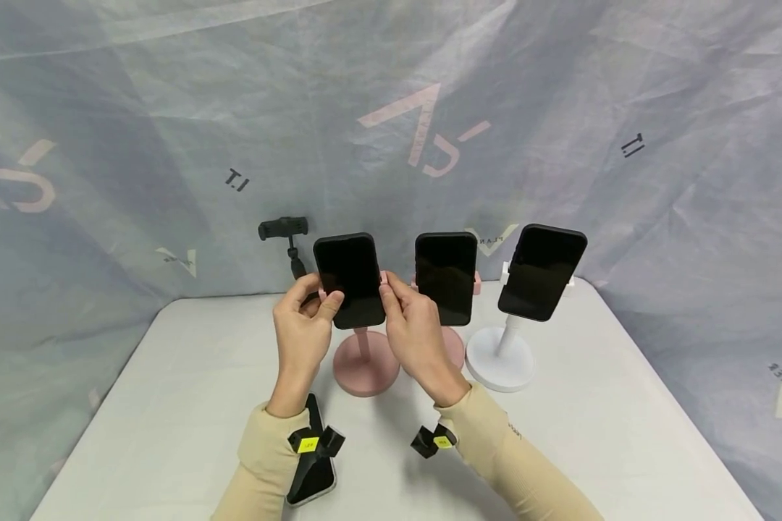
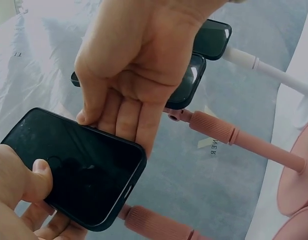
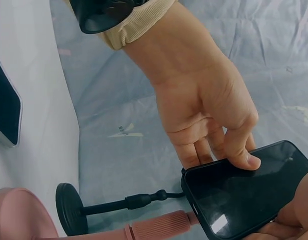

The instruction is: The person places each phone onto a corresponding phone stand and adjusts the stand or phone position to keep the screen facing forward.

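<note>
A black smartphone (image 1: 348,281) sits upright in the clamp of a pink phone stand (image 1: 366,365). My left hand (image 1: 302,327) grips its left edge, with the thumb on the dark screen and fingers behind. At the opposite edge my right hand (image 1: 418,334) pinches the pink side clamp (image 1: 384,277), the thumb in front and fingers partly hidden behind. In the left wrist view, the right hand (image 2: 139,65) lies along the phone's (image 2: 79,170) far long edge. The right wrist view shows the left thumb (image 3: 249,161) over the phone's border.
To the right stand another phone (image 1: 446,278) on a pink stand and a phone (image 1: 542,271) tilted on a white stand (image 1: 500,359). A black stand (image 1: 283,229) rises behind the left hand. Another phone (image 1: 314,481) lies on the white table (image 1: 189,405) under the left forearm.
</note>
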`<state>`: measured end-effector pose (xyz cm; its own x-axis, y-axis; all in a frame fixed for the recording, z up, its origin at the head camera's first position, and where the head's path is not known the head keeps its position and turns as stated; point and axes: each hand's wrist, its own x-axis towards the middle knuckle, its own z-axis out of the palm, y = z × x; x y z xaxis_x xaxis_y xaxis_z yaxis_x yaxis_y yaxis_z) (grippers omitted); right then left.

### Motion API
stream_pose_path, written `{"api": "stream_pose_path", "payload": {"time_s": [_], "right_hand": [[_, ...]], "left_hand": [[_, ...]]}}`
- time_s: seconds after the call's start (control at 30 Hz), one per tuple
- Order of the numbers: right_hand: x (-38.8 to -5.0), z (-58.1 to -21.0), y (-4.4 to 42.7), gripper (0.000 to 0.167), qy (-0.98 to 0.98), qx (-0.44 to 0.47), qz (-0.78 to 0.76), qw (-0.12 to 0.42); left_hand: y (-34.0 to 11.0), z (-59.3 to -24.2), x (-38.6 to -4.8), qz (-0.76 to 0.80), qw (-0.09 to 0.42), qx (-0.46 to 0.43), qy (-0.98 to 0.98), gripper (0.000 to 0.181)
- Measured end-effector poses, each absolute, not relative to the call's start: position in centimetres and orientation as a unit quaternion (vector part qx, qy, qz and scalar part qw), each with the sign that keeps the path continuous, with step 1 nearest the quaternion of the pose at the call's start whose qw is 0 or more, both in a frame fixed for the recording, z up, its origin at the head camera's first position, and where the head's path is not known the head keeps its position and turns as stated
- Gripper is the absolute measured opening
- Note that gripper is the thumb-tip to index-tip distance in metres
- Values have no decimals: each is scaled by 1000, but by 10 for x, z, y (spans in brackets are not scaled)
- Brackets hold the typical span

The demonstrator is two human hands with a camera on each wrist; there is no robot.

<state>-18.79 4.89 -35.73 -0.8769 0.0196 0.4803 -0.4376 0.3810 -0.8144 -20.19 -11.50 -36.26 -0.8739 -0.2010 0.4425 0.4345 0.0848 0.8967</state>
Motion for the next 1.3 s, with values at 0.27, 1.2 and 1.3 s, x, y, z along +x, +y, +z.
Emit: {"api": "stream_pose_path", "payload": {"time_s": [0.27, 1.2, 1.3], "right_hand": [[-187, -359, 50, 39, -804, 131, 541, 210], [-180, -379, 53, 48, -810, 139, 547, 160], [-179, -385, 55, 40, -808, 146, 548, 159]], "left_hand": [[-117, -362, -202, -659, 229, -92, -711, 32], [-126, -400, -197, -631, 137, -116, -755, 53], [-127, -412, -193, -623, 113, -118, -765, 47]]}}
